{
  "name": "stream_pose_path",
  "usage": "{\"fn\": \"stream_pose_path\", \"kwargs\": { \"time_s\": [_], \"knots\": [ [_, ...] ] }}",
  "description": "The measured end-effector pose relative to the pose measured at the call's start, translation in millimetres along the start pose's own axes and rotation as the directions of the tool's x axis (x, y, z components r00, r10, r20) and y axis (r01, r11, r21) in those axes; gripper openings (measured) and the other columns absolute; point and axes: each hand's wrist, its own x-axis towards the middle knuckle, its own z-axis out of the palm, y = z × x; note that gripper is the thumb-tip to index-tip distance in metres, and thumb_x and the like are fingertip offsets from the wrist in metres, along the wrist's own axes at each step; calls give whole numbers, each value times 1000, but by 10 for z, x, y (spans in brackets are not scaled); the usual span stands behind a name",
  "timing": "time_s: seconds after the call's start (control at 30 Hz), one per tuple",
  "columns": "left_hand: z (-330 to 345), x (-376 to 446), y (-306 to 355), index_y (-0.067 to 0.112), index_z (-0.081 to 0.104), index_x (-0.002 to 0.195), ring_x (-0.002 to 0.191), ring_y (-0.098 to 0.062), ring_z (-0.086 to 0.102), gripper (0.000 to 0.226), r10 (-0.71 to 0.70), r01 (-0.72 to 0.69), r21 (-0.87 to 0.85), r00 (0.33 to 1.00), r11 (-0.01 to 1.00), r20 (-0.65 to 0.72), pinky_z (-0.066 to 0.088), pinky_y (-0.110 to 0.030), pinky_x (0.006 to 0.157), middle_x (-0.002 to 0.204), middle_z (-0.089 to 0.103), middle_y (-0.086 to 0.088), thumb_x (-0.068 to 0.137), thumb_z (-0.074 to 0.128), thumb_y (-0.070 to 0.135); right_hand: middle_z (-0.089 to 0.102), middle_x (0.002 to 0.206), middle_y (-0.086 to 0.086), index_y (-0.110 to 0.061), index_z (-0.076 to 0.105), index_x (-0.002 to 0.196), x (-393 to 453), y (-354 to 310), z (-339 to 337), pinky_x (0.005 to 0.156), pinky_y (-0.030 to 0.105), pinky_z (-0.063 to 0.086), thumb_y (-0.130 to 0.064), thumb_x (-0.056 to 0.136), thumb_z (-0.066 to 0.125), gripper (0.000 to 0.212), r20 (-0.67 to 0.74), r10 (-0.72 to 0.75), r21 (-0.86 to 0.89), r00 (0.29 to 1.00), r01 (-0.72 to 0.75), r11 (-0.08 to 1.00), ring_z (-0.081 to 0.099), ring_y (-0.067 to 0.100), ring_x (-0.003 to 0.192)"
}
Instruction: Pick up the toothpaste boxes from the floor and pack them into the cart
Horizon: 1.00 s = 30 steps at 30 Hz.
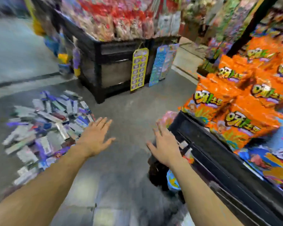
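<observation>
A heap of toothpaste boxes (46, 128), white, purple and blue, lies on the grey floor at the left. My left hand (96, 137) is stretched out flat just right of the heap, fingers straight, holding nothing. My right hand (166, 144) is also spread flat, over the floor near the corner of a black display stand (219, 160). No cart is in view. The picture is blurred.
The black stand at the right carries orange snack bags (235, 101). Another black display stand (114, 69) with red and pink packets stands ahead, with hanging card strips (139, 69) on its front. Grey floor (129, 111) runs between them. A dark object (157, 172) sits under my right forearm.
</observation>
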Motion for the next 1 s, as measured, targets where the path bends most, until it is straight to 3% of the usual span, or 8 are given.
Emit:
{"fn": "stream_pose_path", "kwargs": {
  "time_s": [0.13, 0.27, 0.53, 0.63, 0.73, 0.8, 0.93, 1.0],
  "knots": [
    [-69, -374, -868, 16, 16, 162, 154, -30, 17, 106, -251, 250, 16, 968, 968, 31, 16, -48, 123, 167, 20, -11, 76, -3, 76, 40, 155, 21, -8, 47, 147, 618, -824, 49, 117, 48, 33, -68, 86, 23, 89, 38, -186, 37, 982, 185, 982, 39, 38, 143],
    [20, -663, -1465, 21, 13, 162, 154, -28, 15, 106, -445, 445, 10, 893, 895, 68, 15, -49, 124, 168, 16, -8, 74, -5, 78, 26, 163, 16, -14, 30, 157, 1127, -1402, 249, 123, 40, 18, -65, 95, 32, 80, 125, -330, 62, 936, 324, 944, 23, 31, 151],
    [301, -739, -1967, 19, 14, 161, 153, -27, 18, 85, -670, 674, 22, 731, 739, 129, 14, -43, 124, 168, 16, -8, 95, 23, 72, 35, 159, 14, -12, 33, 154, 2168, -2014, 939, 120, 40, 26, -58, 97, 45, 74, 279, -535, 118, 797, 525, 843, 31, 30, 147],
    [440, -725, -2065, 20, 15, 161, 151, -26, 22, 82, -721, 729, 20, 672, 684, 169, 18, -41, 123, 167, 20, -6, 97, 28, 69, 37, 158, 14, -11, 35, 153, 2503, -2219, 1207, 119, 40, 29, -61, 95, 43, 77, 343, -566, 141, 750, 555, 820, 34, 29, 145],
    [595, -650, -2207, 20, 16, 160, 150, -26, 24, 91, -757, 776, 15, 610, 630, 232, 19, -42, 122, 166, 22, -5, 86, 13, 73, 43, 152, 13, -11, 39, 149, 2763, -2427, 1500, 115, 40, 34, -57, 96, 49, 71, 380, -586, 168, 716, 570, 805, 40, 31, 140],
    [768, -585, -2309, 18, 17, 161, 151, -27, 23, 92, -770, 797, 4, 582, 604, 263, 19, -44, 122, 165, 23, -6, 84, 13, 70, 41, 154, 11, -13, 37, 151, 2889, -2539, 1720, 116, 39, 34, -58, 96, 49, 72, 412, -582, 184, 701, 562, 807, 38, 30, 142],
    [1324, -363, -2662, 18, 9, 161, 154, -26, 15, 91, -729, 756, 57, 604, 652, 322, 11, -46, 125, 167, 17, -9, 85, 1, 67, 34, 159, 7, -15, 30, 154, 3078, -2733, 2357, 114, 39, 34, -59, 99, 42, 70, 482, -571, 197, 665, 552, 810, 33, 27, 145],
    [1730, -169, -2925, 18, 6, 161, 155, -25, 9, 83, -693, 726, 55, 626, 685, 358, 5, -45, 126, 169, 11, -7, 93, 7, 65, 27, 162, 7, -16, 26, 155, 3170, -2831, 2803, 115, 37, 31, -58, 101, 39, 69, 524, -568, 177, 635, 572, 801, 30, 27, 147]
  ]
}}
